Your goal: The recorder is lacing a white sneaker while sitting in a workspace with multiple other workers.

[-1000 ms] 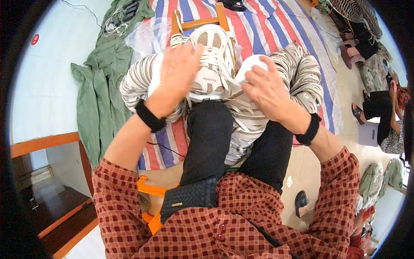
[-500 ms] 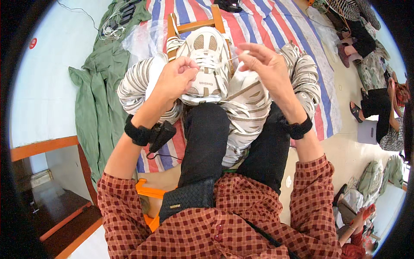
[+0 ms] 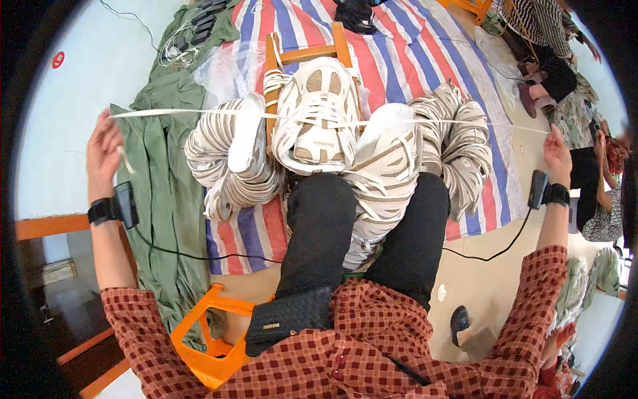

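Observation:
A white-and-tan sneaker (image 3: 318, 133) rests on a wooden stool in front of my knees, its toe pointing away from me. From it a thin white shoelace (image 3: 159, 112) stretches almost straight out to both sides. At the far left, my left hand (image 3: 104, 151) grips one end, and a short tail dangles below its fingers. The opposite end is pinched in my right hand (image 3: 557, 159), out at the far right. Bundles of nested white-and-tan shoe uppers lie on either side of the sneaker, one at left (image 3: 229, 179) and another at right (image 3: 385, 186).
The wooden stool's rail (image 3: 306, 55) shows behind the sneaker, over a striped sheet (image 3: 392, 50). Green cloth (image 3: 163, 173) hangs at left, above an orange plastic stool (image 3: 219, 366). Cables run from my wrist devices. Other people sit along the right edge.
Both hands have swung from beside the sneaker far outward to left and right, drawing the lace out long and taut across it.

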The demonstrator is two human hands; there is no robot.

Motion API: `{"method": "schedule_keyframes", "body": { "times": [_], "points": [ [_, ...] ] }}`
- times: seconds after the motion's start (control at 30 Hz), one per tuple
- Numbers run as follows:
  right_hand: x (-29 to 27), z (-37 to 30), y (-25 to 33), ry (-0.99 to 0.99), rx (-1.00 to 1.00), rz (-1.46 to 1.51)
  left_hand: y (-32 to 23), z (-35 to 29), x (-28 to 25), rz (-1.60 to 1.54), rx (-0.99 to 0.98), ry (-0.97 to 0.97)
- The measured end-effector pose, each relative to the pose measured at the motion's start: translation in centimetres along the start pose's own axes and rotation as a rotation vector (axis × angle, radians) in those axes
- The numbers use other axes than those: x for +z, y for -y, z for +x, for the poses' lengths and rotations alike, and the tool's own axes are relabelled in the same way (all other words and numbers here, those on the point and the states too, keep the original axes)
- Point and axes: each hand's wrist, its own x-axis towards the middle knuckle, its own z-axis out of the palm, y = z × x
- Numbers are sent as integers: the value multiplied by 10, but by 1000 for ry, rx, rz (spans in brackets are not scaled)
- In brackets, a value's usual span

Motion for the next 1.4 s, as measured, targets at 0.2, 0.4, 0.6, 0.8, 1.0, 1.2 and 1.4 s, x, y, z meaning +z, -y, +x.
{"method": "schedule_keyframes", "body": {
  "times": [0.2, 0.4, 0.6, 0.8, 1.0, 1.2, 1.4],
  "points": [
    [28, 34, 23, 259, -38, -73, -89, -19, -109, -60, 107, 93],
    [258, -168, -153, 1020, -296, -808, -52, -45, -102, 498, 185, -386],
    [293, -250, -227, 1168, -594, -1440, 137, -61, 126, 959, -157, -31],
    [301, -241, -250, 995, -582, -1607, 223, -71, 209, 721, -407, 405],
    [298, -242, -250, 984, -677, -1438, 248, -57, 242, 615, -624, 309],
    [306, -236, -250, 956, -564, -1451, 256, -54, 242, 534, -663, 300],
    [305, -236, -257, 875, -27, -1148, 260, -55, 236, 514, -635, 302]
  ]
}}
